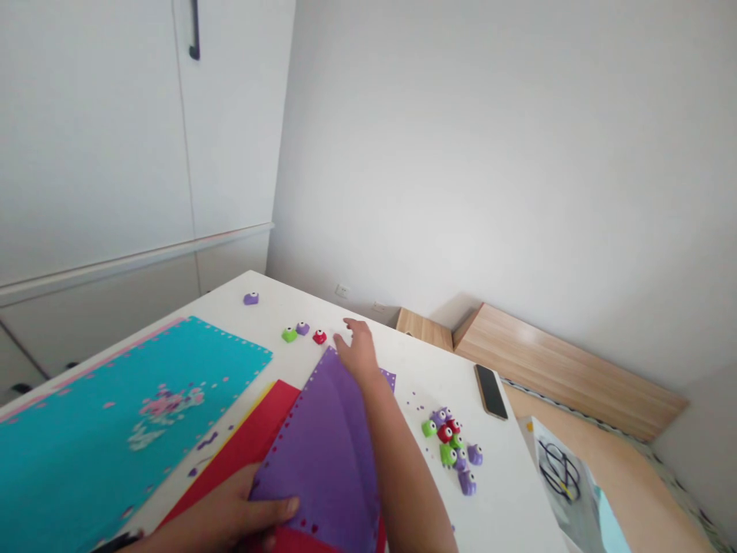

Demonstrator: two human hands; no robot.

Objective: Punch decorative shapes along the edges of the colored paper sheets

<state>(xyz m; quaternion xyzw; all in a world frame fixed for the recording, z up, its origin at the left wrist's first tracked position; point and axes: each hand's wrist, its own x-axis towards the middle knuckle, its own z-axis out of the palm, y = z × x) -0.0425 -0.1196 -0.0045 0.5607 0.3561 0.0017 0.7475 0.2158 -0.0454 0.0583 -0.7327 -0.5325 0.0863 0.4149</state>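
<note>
My left hand (pixel 224 511) grips the lower left edge of a purple felt sheet (pixel 322 453), with the thumb on top. The sheet has a row of small punched holes along that edge. My right hand (pixel 357 353) lies over the sheet's upper corner, its fingers spread onto the white table (pixel 403 361) with nothing in them. Under the purple sheet lies a red sheet (pixel 242 445). A small red craft punch (pixel 319 336) sits just left of my right fingertips, beside a green punch (pixel 289 335) and a purple punch (pixel 302 329).
A teal punched sheet (pixel 115 430) covers the table's left side. A heap of several colourful craft punches (pixel 449 442) and a black phone (pixel 491 392) lie to the right. A clear plastic bag (pixel 567 480) and a wooden bed frame (pixel 564 369) lie beyond the table's right edge.
</note>
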